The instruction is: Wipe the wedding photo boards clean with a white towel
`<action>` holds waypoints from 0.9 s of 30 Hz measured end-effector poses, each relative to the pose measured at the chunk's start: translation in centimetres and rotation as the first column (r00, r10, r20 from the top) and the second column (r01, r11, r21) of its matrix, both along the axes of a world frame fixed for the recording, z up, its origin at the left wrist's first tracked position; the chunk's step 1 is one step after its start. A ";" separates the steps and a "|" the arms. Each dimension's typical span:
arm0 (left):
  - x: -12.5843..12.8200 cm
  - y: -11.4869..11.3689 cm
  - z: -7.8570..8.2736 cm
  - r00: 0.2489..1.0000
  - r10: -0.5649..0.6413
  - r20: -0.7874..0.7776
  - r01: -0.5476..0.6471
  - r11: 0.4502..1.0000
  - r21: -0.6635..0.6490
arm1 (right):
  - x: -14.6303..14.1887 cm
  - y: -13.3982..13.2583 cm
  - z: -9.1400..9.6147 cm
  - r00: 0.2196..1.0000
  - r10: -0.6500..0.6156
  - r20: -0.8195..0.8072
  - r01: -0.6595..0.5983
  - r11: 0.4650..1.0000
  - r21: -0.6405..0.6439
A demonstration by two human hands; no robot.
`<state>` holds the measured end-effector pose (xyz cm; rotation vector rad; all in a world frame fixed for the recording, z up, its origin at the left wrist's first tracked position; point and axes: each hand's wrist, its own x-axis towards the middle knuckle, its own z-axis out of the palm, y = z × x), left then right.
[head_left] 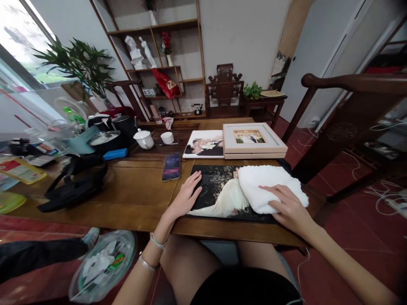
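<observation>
A dark photo print (219,190) with a figure in a long cream dress lies flat near the table's front edge. My left hand (187,195) rests on its left end, fingers stretched out and holding nothing. Over the print's right part spreads a fluffy white towel (270,186), which hides that end of the picture. My right hand (288,207) presses on the towel from the lower right, its fingers bent into the cloth. Just behind the print are a framed photo (254,149) and a white-edged photo print (203,145). A phone (171,166) lies to the left.
A white teapot (143,138) and cup (167,137) stand on the tea tray. Leftward are a black bag (76,180), a blue box (115,153) and kitchenware. A lined waste bin (104,262) is on the floor beside someone's leg. A wooden chair (343,123) stands at right.
</observation>
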<state>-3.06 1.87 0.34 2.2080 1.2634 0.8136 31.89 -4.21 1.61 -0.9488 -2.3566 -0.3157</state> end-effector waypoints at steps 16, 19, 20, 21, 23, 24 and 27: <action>0.2 -0.1 0.1 1.000 0.030 0.010 -0.029 1.000 -0.004 | 0.1 0.8 0.0 1.000 0.020 0.009 -0.020 1.000 0.006; 0.1 0.0 0.2 1.000 0.023 0.002 -0.023 1.000 -0.008 | 0.2 0.8 0.0 0.999 0.033 0.003 -0.033 0.999 0.003; 0.1 0.0 0.2 1.000 0.019 -0.001 -0.019 1.000 -0.010 | 0.2 0.8 -0.1 0.999 0.036 0.001 -0.036 0.999 0.002; 0.1 0.1 0.2 1.000 0.013 -0.005 -0.013 1.000 -0.012 | 0.2 0.8 -0.1 0.999 0.037 0.000 -0.037 0.999 0.003; 0.0 0.2 0.2 1.000 0.000 -0.015 0.000 1.000 -0.019 | 0.1 0.8 -0.1 0.999 0.035 0.001 -0.035 0.999 0.004; 0.0 0.3 0.2 1.000 -0.001 -0.019 0.001 1.000 -0.021 | 0.1 0.8 -0.1 0.999 0.034 0.001 -0.034 0.999 0.003; 0.1 0.3 0.2 1.000 0.022 -0.018 -0.022 1.000 -0.001 | 0.1 0.8 0.0 1.000 0.031 -0.004 -0.031 1.000 -0.003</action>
